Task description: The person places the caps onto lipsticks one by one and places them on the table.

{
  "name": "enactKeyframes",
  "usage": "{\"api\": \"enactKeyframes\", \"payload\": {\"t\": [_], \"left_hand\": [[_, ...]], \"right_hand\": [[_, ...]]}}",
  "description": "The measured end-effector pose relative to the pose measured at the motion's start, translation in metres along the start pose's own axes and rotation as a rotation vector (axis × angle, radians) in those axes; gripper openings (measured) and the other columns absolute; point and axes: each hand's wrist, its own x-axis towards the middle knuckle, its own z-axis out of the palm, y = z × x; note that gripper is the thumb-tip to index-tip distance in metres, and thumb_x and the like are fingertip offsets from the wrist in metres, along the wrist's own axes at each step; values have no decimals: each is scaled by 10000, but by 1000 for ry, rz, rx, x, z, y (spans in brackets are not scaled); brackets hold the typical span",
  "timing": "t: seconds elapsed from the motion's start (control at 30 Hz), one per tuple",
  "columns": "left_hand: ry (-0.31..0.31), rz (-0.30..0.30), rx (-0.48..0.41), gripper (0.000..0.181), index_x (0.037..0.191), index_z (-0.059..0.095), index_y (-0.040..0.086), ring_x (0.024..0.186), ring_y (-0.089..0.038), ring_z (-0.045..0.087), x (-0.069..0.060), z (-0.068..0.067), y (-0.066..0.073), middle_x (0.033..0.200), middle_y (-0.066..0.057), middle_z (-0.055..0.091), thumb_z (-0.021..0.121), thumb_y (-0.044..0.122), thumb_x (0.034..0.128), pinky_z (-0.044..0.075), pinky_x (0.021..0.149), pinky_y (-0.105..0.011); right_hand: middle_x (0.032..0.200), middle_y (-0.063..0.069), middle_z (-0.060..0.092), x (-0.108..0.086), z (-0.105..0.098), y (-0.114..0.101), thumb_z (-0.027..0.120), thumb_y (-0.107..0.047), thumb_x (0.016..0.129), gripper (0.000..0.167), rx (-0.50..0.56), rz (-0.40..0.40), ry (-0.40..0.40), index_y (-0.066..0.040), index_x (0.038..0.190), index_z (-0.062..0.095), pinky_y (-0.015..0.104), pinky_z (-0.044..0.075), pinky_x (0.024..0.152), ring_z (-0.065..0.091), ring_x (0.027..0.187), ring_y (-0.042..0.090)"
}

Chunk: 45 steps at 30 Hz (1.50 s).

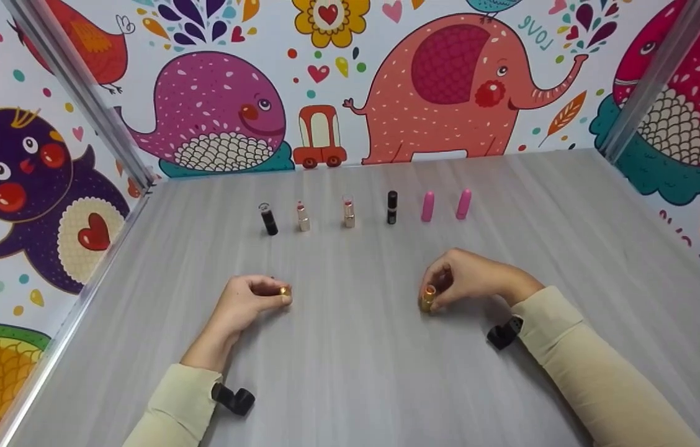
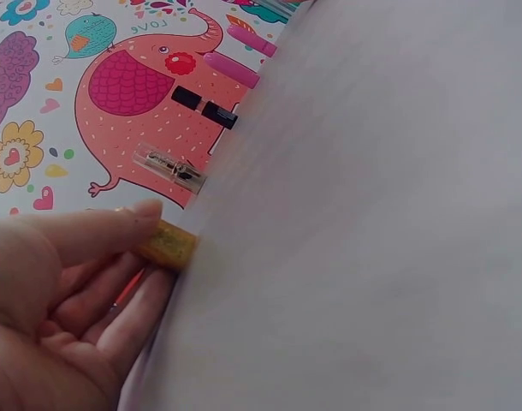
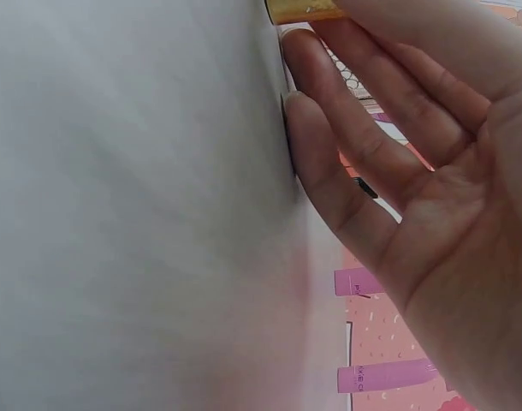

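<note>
Between thumb and fingers, my left hand (image 1: 244, 305) pinches a small gold lipstick tube (image 1: 285, 291) at the left middle of the table. In the left wrist view that gold tube (image 2: 171, 246) stands low at the tabletop, its upper part hidden by the thumb. Farther right, my right hand (image 1: 468, 278) grips another gold lipstick (image 1: 429, 298), upright, with an orange-red top showing. Only the base of this gold lipstick (image 3: 304, 8) appears at the upper edge of the right wrist view. Its lower end seems to touch the table.
Across the back stands a row: a black lipstick (image 1: 269, 221), two gold lipsticks (image 1: 303, 217) (image 1: 349, 213) with clear upper parts, another black lipstick (image 1: 392, 208), and two pink tubes (image 1: 428, 207) (image 1: 463, 204). Cartoon-printed panels (image 1: 325, 74) border the grey table (image 1: 350, 360) at the back and sides.
</note>
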Motion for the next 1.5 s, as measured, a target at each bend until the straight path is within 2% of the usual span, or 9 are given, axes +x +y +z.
{"api": "enactKeyframes", "payload": {"t": [0.5,0.73,0.87,1.03,1.3,1.5], "left_hand": [[6,-3,-13,228,1037,814,-1,943,-125,714,-2,0,-2,1015,-69,805,909,47,835,540,820,-199],[8,3,-9,227,1020,814,7,932,-135,721,-5,2,-1,1010,-72,805,919,59,826,549,811,-200],[4,8,-15,236,1013,817,18,937,-138,722,-6,2,-1,995,-66,809,932,87,819,539,821,-192],[-26,17,-69,248,1055,811,4,956,-138,743,-4,2,-1,1024,-83,811,916,81,845,563,848,-191],[-42,53,-223,248,1099,777,-56,939,-175,779,-2,4,7,1062,-132,802,864,-10,871,625,853,-273],[-34,70,-266,226,1110,770,-55,983,-166,767,-4,9,14,1087,-132,798,832,-41,892,627,888,-300]], "right_hand": [[906,-37,799,-1,0,-3,908,-35,828,207,-28,-20,-26,-171,973,847,237,589,739,698,827,115],[926,-34,799,-5,-5,-8,910,-36,820,188,-53,-28,-56,-134,902,772,255,593,763,710,840,130],[890,-48,765,-8,-11,-13,881,-43,836,201,-89,-7,-17,-114,873,696,251,578,758,690,828,126],[859,-58,710,-12,-17,-17,881,-74,840,215,-163,12,87,-126,911,685,259,566,742,652,806,138],[962,17,785,-9,-19,-23,897,-95,868,197,-124,45,217,-84,1033,791,360,637,874,748,891,185],[1032,43,805,-6,-16,-29,899,-105,872,221,-85,53,270,-76,1079,827,365,635,904,783,963,218]]}}
